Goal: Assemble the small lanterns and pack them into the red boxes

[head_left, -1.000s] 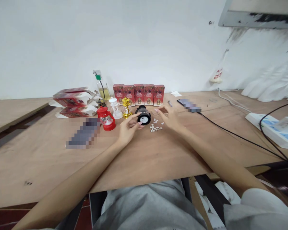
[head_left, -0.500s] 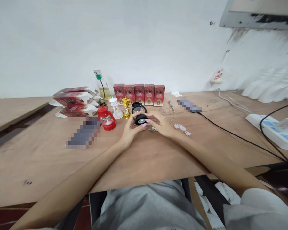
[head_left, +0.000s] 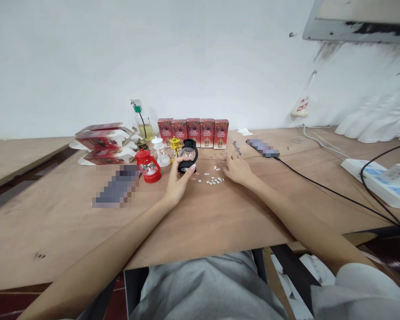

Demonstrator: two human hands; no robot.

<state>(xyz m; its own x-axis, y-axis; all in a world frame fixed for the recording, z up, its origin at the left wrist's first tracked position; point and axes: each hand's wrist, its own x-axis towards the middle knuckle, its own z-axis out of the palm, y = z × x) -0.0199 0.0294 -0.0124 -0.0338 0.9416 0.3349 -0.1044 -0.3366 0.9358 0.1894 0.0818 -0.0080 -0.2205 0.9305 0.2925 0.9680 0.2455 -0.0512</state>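
Tilted with its base toward me, a small black lantern (head_left: 189,153) with a clear globe rests in my left hand (head_left: 177,181), whose fingers and thumb wrap round the base. My right hand (head_left: 239,170) has its fingers apart and lowered to the tabletop, beside some tiny clear or metallic pieces too small to name. Between the hands lie several silver coin-like discs (head_left: 214,181) and a few small white pieces (head_left: 216,168). Left of the black lantern stand a gold lantern (head_left: 175,144), a white lantern (head_left: 160,150) and a red lantern (head_left: 148,166).
Red printed boxes (head_left: 193,132) stand in a row near the wall. Opened red boxes (head_left: 103,140) lie at left, beside a pump bottle (head_left: 145,128). A slim screwdriver-like tool (head_left: 238,148), a cabled phone (head_left: 262,148) and a white power strip (head_left: 376,182) are at right.
My right hand has let go of the black lantern and moved right to the table. The left hand keeps the lantern, shifted slightly left; the discs now show.
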